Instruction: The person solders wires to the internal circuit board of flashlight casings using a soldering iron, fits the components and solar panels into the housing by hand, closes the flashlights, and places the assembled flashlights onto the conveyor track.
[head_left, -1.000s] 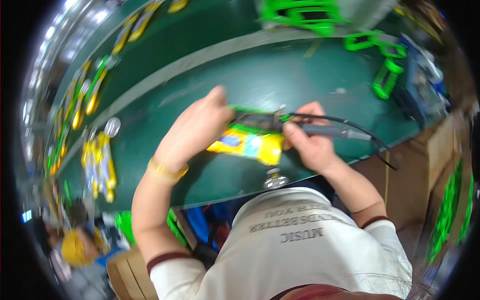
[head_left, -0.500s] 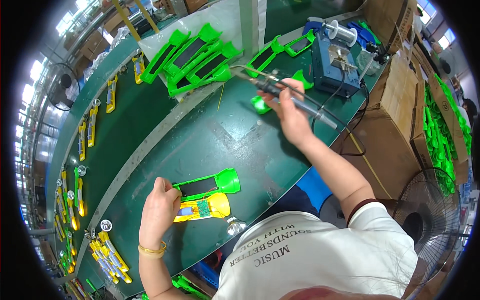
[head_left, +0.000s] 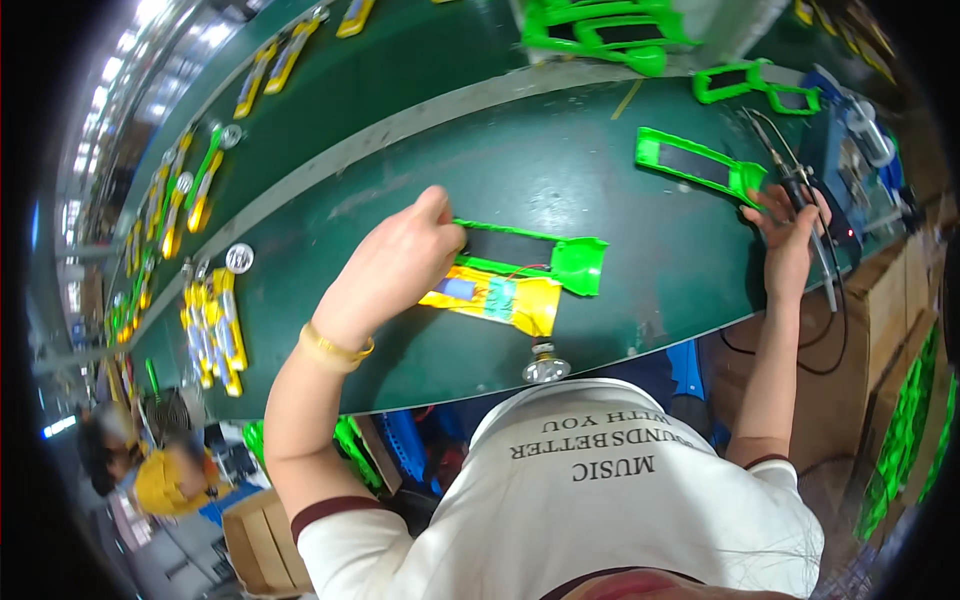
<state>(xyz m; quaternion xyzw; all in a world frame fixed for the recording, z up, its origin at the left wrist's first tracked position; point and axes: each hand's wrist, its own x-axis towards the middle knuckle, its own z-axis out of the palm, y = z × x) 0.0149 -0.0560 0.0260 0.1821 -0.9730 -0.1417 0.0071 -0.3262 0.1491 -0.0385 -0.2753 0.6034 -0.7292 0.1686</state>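
Observation:
My left hand point(head_left: 405, 250) is closed in a pinch over the left ends of two flashlight shell halves; its fingertips are hidden, so what they hold cannot be made out. The green half point(head_left: 577, 264) lies beside the yellow half point(head_left: 538, 303), which holds a blue cell point(head_left: 456, 289) and a small green circuit board point(head_left: 499, 297). Thin wires run between the halves. A clear round lamp reflector point(head_left: 546, 369) sits by the table edge. At the right, my right hand point(head_left: 785, 240) grips a soldering iron point(head_left: 797, 190), tip pointing away, beside another green shell point(head_left: 697, 168).
A blue soldering station point(head_left: 825, 150) with a solder spool point(head_left: 872, 135) stands at the right. Green shells point(head_left: 610, 30) are piled at the back. Yellow flashlight halves point(head_left: 212, 325) lie at the left. The iron's black cable point(head_left: 838, 340) hangs near a cardboard box point(head_left: 880, 310).
The view has turned and shifted. My right hand has carried the soldering iron right, toward the station, uncovering the green shell there. My left hand stays at the shells' ends.

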